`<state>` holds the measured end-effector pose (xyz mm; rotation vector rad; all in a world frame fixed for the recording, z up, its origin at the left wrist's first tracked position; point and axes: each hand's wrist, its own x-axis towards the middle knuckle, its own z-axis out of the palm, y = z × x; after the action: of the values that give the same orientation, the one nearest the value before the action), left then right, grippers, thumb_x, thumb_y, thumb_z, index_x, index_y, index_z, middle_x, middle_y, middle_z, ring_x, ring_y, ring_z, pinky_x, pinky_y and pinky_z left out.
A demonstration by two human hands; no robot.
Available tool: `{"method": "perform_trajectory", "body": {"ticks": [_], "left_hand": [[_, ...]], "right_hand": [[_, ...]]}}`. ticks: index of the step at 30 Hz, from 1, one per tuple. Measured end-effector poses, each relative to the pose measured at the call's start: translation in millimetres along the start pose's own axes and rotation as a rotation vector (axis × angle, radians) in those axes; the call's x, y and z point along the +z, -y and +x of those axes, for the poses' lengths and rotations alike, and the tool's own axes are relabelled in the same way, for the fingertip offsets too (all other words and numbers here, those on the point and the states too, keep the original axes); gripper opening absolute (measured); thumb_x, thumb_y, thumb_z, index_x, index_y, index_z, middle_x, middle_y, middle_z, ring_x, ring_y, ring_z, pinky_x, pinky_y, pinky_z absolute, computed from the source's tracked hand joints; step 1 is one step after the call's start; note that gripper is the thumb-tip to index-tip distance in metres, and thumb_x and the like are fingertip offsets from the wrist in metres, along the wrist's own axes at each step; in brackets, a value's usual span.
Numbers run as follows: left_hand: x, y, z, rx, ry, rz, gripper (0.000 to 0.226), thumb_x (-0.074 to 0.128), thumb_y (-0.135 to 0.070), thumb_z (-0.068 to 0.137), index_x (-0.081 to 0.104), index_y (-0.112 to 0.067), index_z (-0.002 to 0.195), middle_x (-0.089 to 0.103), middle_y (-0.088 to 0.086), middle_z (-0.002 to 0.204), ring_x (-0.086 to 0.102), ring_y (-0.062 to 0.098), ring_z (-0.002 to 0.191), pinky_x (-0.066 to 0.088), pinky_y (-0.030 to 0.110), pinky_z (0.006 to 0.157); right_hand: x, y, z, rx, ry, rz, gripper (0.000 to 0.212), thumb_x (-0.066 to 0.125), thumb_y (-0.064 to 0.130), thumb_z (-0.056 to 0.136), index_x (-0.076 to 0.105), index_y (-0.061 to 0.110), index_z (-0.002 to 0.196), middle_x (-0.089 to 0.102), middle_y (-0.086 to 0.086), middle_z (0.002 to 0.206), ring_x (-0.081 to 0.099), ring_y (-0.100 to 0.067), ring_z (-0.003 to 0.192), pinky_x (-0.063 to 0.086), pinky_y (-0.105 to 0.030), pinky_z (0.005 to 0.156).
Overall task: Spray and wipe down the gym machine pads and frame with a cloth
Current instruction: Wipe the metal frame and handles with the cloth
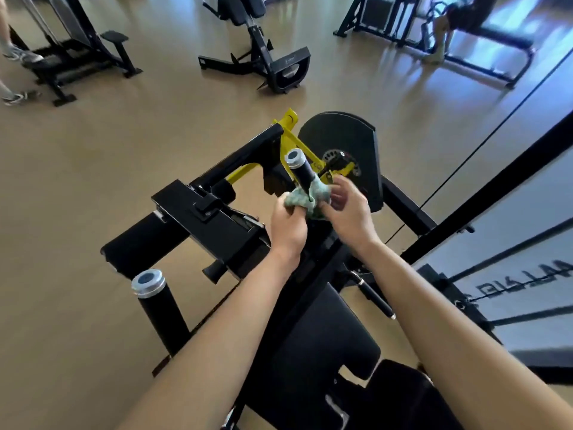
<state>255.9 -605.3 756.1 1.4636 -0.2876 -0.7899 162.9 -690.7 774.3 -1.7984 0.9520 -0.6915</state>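
Observation:
A crumpled green cloth is bunched around the base of a black handle grip with a silver end cap, part of a black and yellow gym machine. My left hand grips the cloth from the left. My right hand sits at the cloth's right side, fingers curled against it. A second black grip with a silver cap stands at lower left. The black seat pad lies below my forearms. No spray bottle is in view.
A black weight disc housing stands behind the handle. A mirror wall with black bars runs along the right. Other machines stand on the tan floor at the back, and a person's legs and shoes show at far left.

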Motion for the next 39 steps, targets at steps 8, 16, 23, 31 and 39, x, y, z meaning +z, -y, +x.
{"method": "perform_trajectory", "body": {"ticks": [8,16,23,31,39], "left_hand": [[18.6,-34.1,-12.4,-0.111,0.064,-0.276,0.033,0.044,-0.009,0.107,0.071,-0.027,0.103,0.078,-0.007,0.095,0.073,0.012,0.1,0.059,0.028,0.085],[9.2,-62.0,-10.6,0.115,-0.13,-0.389,0.04,0.049,0.006,0.102,0.068,-0.009,0.134,0.072,0.014,0.126,0.072,0.025,0.113,0.062,0.043,0.092],[-0.1,-40.9,-4.1,-0.078,-0.059,-0.291,0.028,0.055,0.0,0.103,0.072,-0.005,0.125,0.075,0.015,0.119,0.074,0.027,0.108,0.063,0.031,0.083],[-0.6,-50.6,-13.9,0.053,0.033,-0.257,0.028,0.055,-0.008,0.105,0.073,-0.011,0.125,0.076,0.01,0.117,0.073,0.022,0.11,0.06,0.037,0.094],[-4.4,-33.0,-2.6,0.221,0.013,-0.149,0.038,0.057,-0.009,0.104,0.06,-0.009,0.143,0.071,0.011,0.13,0.067,0.023,0.123,0.052,0.049,0.108]], "right_hand": [[-1.5,23.4,0.0,-0.04,0.093,0.151,0.033,0.059,0.021,0.104,0.068,0.022,0.136,0.077,0.003,0.117,0.072,-0.014,0.111,0.058,-0.044,0.099],[4.4,67.8,22.2,-0.161,0.024,0.17,0.041,0.06,-0.003,0.094,0.074,0.017,0.126,0.077,0.003,0.117,0.071,-0.004,0.107,0.058,-0.025,0.093],[-3.8,37.2,6.4,-0.055,0.059,0.18,0.027,0.063,0.02,0.098,0.078,0.02,0.12,0.08,0.003,0.105,0.074,-0.016,0.101,0.059,-0.039,0.09],[-3.1,44.5,11.4,-0.234,0.078,0.077,0.032,0.07,0.015,0.097,0.073,0.017,0.129,0.078,0.006,0.112,0.073,-0.009,0.104,0.059,-0.036,0.096],[6.4,42.4,21.7,-0.33,0.062,0.024,0.039,0.066,0.012,0.099,0.066,0.015,0.138,0.075,0.003,0.123,0.07,-0.008,0.113,0.058,-0.031,0.097]]}}
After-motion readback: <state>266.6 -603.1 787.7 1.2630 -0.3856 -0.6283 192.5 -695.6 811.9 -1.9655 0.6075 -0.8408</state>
